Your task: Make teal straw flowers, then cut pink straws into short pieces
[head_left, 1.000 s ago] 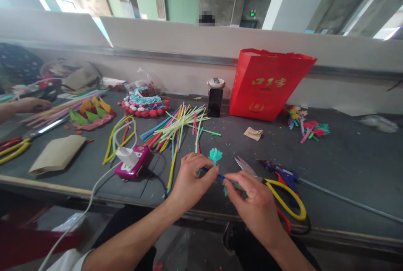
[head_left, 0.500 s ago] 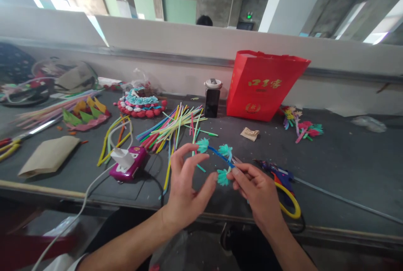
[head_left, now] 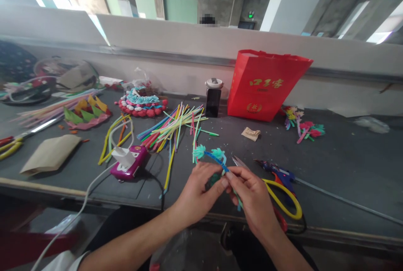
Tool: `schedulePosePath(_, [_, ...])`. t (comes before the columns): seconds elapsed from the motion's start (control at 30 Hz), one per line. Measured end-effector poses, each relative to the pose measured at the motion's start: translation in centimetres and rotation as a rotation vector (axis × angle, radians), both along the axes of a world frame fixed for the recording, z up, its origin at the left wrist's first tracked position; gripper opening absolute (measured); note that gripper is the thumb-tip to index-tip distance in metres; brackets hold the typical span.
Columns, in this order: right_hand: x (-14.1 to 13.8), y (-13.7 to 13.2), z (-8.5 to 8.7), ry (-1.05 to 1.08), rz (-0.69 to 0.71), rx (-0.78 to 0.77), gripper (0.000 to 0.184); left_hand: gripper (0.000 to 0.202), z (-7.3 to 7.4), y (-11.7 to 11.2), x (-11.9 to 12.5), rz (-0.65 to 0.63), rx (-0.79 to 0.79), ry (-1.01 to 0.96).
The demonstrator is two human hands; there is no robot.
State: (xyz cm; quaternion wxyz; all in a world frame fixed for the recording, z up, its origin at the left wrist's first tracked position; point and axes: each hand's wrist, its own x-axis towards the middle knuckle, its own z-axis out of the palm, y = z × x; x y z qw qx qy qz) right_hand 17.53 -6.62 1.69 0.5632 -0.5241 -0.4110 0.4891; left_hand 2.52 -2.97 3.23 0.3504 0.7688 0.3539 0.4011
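- Your right hand [head_left: 252, 195], lower centre of the frame, pinches a fuzzy blue pipe-cleaner stem with turquoise tufted flower heads [head_left: 220, 163], thumb and fingers clamped below the branching; that low grip likely steadies the whole spray.
- Your left hand [head_left: 201, 187] curls in from the left, thumb just beside the right fingertips, a darker tuft partly hidden behind its fingers; whether it is clamped on that tuft, you cannot tell from here.
- Two flower heads stand free above your hands, which probably spares their tufts from crushing.
- At lower right, steel scissors with yellow and red handles [head_left: 285, 186] lie with the grips toward you, presumably for easy reach.
- Just beyond, a blue-and-red glue gun [head_left: 285, 175] rests on its side, a long grey rod [head_left: 340, 198] trailing from its rear toward the right edge.
- At centre, a loose heap of multicoloured pipe cleaners [head_left: 176, 126] fans out within your reach.
- Farther back, a dark upright phone [head_left: 213, 103] stands before a white-lidded cup [head_left: 214, 82], perhaps propped by it.
- Upper right of centre, a red gift bag with gold lettering [head_left: 264, 90] stands near the pale partition [head_left: 157, 40].
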Motion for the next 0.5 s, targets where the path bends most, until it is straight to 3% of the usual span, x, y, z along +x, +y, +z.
schedulePosePath(0.13, [0.1,-0.2,-0.4,-0.098,-0.008,0.011,0.027,0.012,-0.2,0.6,-0.2,-0.025,-0.232,-0.053])
schedulePosePath(0.37, [0.3,-0.3,0.1,-0.348,-0.024,0.084,0.018,0.010,0.0,1.2,-0.9,0.173,-0.245,-0.177])
schedulePosePath(0.5, [-0.1,-0.3,-0.1,-0.192,-0.013,0.060,0.020,0.019,-0.2,1.1,-0.7,0.185,-0.242,-0.261])
